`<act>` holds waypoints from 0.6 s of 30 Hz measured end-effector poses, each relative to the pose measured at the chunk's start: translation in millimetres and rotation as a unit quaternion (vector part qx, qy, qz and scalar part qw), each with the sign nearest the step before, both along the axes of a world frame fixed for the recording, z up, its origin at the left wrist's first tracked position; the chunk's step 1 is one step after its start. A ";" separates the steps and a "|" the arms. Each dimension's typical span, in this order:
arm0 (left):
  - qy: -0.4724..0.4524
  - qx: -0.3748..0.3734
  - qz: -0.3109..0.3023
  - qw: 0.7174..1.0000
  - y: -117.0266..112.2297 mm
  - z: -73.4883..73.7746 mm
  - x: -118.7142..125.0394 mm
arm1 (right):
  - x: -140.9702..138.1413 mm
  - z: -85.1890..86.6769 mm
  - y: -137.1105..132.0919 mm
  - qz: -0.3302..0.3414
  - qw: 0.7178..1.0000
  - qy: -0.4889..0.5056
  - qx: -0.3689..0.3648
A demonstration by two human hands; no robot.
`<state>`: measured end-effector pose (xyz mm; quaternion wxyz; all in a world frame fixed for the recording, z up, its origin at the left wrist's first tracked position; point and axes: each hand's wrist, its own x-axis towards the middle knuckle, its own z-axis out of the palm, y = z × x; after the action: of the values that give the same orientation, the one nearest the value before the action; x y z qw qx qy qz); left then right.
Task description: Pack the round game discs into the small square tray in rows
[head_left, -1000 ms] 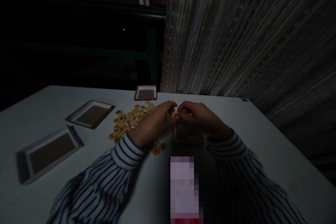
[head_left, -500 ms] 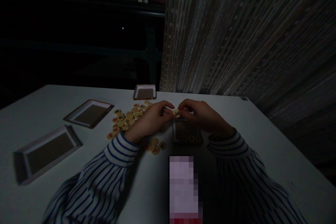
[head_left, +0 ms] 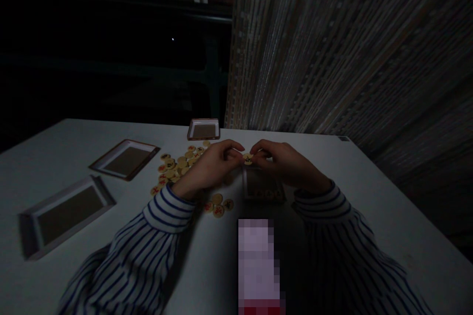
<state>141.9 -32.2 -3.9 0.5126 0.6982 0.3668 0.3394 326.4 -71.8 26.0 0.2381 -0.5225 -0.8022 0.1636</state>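
Between my two hands is one round xiangqi piece (head_left: 248, 159) with a dark character facing me. The fingertips of my left hand (head_left: 221, 160) pinch its left edge. My right hand (head_left: 283, 160) has thumb and fingers closed on the right edge. Just below them, partly in shadow, lies a shallow box (head_left: 254, 177) with several pieces along its near side. To the left of my left wrist spreads a heap of xiangqi pieces (head_left: 177, 170), some marked red, some black, some blank side up. A small cluster of pieces (head_left: 218, 205) lies near my left cuff.
Three more shallow trays stand on the white table (head_left: 121, 275): a long one (head_left: 70, 211) at the left, one (head_left: 127, 157) behind it, and a small one (head_left: 204, 129) at the far edge. A string curtain (head_left: 314, 49) hangs behind. A pixelated patch (head_left: 258, 261) covers the near middle.
Both hands stay almost in place with the piece between them. My left forearm has shifted slightly left, and the piece has turned a little.
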 end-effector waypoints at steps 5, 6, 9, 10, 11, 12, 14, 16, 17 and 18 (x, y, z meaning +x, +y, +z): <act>-0.004 0.003 0.004 1.000 -0.2 0.9 0.1 | 0.2 1.3 -1.0 0.002 1.000 -0.008 0.003; -0.003 0.001 0.004 1.000 -0.4 1.3 0.2 | 0.2 1.4 -0.9 0.002 1.000 -0.006 0.003; 0.000 -0.003 -0.003 1.000 -1.0 2.5 0.3 | -0.3 1.7 -0.5 -0.001 1.000 0.002 -0.002; 0.002 -0.003 -0.007 1.000 -1.2 2.7 0.2 | -0.6 1.9 -0.4 -0.004 1.000 0.003 -0.005; 0.003 -0.002 -0.011 1.000 -1.4 2.8 0.0 | -1.0 2.1 -0.2 -0.006 1.000 0.004 -0.006; 0.004 -0.001 -0.014 1.000 -1.6 2.8 -0.2 | -1.3 2.3 -0.1 -0.007 1.000 0.005 -0.007; 0.003 0.000 -0.018 1.000 -1.6 2.4 -0.8 | -1.6 2.3 0.2 -0.003 1.000 0.007 -0.009; -0.002 -0.001 -0.016 1.000 -1.3 1.6 -1.1 | -1.4 1.9 0.7 0.003 1.000 0.008 -0.009; -0.005 -0.001 -0.016 1.000 -1.0 1.2 -1.2 | -1.2 1.4 1.0 0.004 1.000 0.006 -0.008; -0.008 -0.001 -0.016 1.000 -0.7 0.9 -1.2 | -1.0 1.0 1.2 0.005 1.000 0.002 -0.008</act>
<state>140.8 -32.9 -3.0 0.5219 0.7007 0.3517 0.3361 325.4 -70.5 26.9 0.2346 -0.5202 -0.8028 0.1728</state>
